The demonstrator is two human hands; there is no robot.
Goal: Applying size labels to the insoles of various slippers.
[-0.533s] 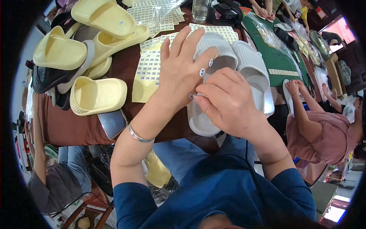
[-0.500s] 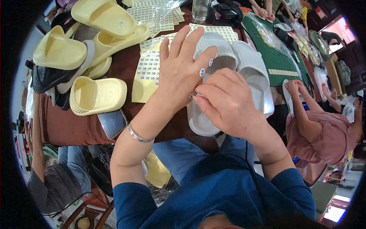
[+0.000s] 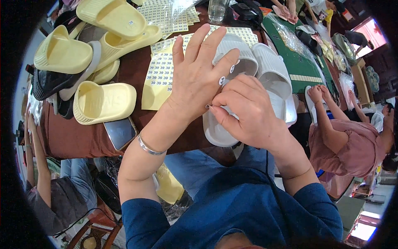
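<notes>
Farthest left of the white slippers [image 3: 253, 79] lies a heap of yellow slippers [image 3: 103, 101]; I count four, with a dark one among them, crowding the tabletop [image 3: 83, 139] out to its near edge. A phone [image 3: 120, 133] overhangs that edge, left of the white pair. Between heap and pair lie yellow sticker sheets [image 3: 159, 72], leaving only a thin strip of bare brown. My left hand [image 3: 197, 79] is spread wide over the nearer white slipper, two round stickers [image 3: 222, 81] stuck on its fingers. My right hand [image 3: 248, 112] is pinched narrow at the left hand's edge, on something too small to tell. The two white slippers lie side by side, the nearer heel past the tabletop edge. Right of them lies a green mat [image 3: 298, 66], and beyond it a person in pink [image 3: 344, 145] sits close.
</notes>
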